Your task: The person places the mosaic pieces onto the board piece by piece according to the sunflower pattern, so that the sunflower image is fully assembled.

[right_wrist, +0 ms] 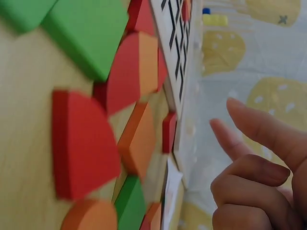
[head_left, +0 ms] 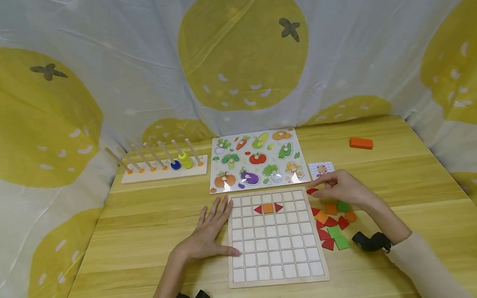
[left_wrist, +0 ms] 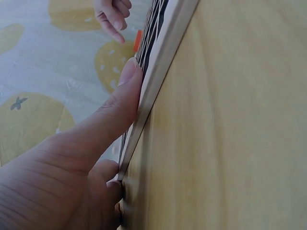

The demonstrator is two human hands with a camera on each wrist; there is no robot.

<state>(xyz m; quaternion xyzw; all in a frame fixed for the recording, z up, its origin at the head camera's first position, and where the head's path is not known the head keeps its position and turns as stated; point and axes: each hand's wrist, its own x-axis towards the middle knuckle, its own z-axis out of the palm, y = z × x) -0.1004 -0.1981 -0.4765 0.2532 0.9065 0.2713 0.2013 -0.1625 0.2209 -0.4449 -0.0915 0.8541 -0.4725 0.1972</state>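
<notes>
The red piece (head_left: 312,192) lay on the table just beside the far right corner of the grid board (head_left: 279,281), below the fingertips of my right hand (head_left: 341,189). In the right wrist view I saw thumb and forefinger apart with nothing between them, the other fingers bent back toward the palm. I judged that a clean pick called for lowering both tips to the piece's thin sides and pinching lightly, without nudging the board's rim. My left hand (head_left: 207,237) rested along the board's left side, its thumb on the rim, fingers spread and gripping nothing that I could make out; pressing evenly there seemed the best way to hold the grid steady. On the board, an orange square (head_left: 268,208) sat in the second row from the far edge, with red triangles (head_left: 258,209) to its left and right, pointing outward. To the right of the board, a loose heap with a green square (head_left: 341,242) and a red wedge (head_left: 343,223) lay close to my right wrist, so I thought a raised wrist safer. Farther off, just beyond the right hand, lay a pattern card (head_left: 320,167), worth checking for orientation, though its details were too small for me to read.
</notes>
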